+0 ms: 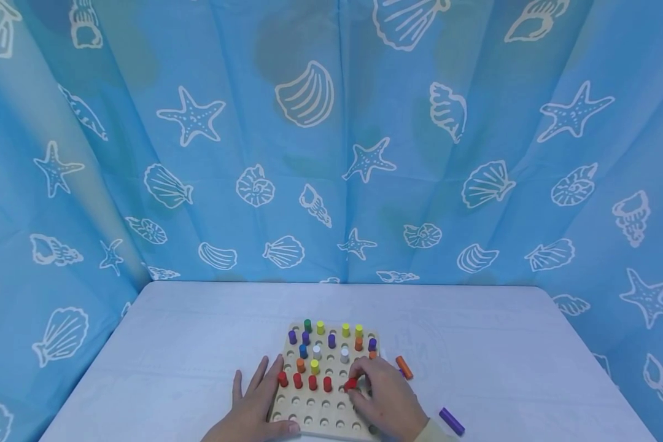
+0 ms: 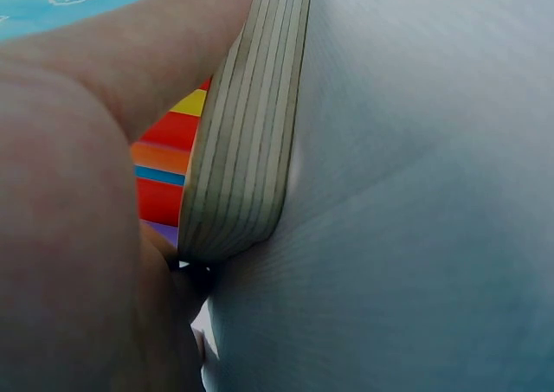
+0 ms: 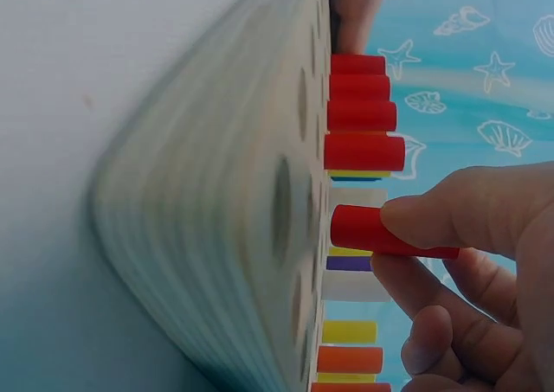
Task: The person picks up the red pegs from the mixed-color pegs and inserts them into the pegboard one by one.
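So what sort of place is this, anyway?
Probably a curtained tabletop workspace, though what lies beyond is hidden: a blue seashell-patterned curtain hangs behind and beside a white table, which holds a wooden pegboard with colored pegs.

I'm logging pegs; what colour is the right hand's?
Red peg, clearest in the right wrist view.

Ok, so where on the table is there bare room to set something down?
The white table is bare left of the left hand, behind the pegboard up to the curtain, and right of the front loose purple peg. It's crowded at the pegboard's right side, where the right hand holds a red peg and a loose orange peg lies close by.
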The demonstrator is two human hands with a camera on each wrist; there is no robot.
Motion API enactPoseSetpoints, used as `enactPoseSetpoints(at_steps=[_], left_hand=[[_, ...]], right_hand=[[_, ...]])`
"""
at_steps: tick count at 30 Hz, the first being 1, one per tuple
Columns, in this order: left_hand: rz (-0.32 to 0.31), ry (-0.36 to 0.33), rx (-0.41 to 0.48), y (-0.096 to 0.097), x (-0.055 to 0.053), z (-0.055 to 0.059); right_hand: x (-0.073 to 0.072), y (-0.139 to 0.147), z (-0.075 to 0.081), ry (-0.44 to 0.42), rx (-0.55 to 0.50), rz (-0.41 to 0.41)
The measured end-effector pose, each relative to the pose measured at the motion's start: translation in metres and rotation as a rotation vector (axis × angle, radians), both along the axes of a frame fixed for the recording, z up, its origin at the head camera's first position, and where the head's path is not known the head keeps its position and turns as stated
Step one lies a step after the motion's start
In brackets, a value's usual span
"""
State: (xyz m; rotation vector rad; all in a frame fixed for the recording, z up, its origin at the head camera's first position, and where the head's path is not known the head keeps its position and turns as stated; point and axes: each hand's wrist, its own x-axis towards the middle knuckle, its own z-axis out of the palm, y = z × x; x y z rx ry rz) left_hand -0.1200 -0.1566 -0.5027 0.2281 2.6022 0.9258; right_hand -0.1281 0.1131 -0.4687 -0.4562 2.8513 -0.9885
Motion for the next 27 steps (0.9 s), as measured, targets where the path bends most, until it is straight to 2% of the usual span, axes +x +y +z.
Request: enactPoseSetpoints(at_steps=[27], left_hand=[[0.000,0.002,-0.003,0.0014,0.0006,-0.0020]], right_hand=[[-0.0027,-0.0082,-0.0004,0.018,0.079,0.046]])
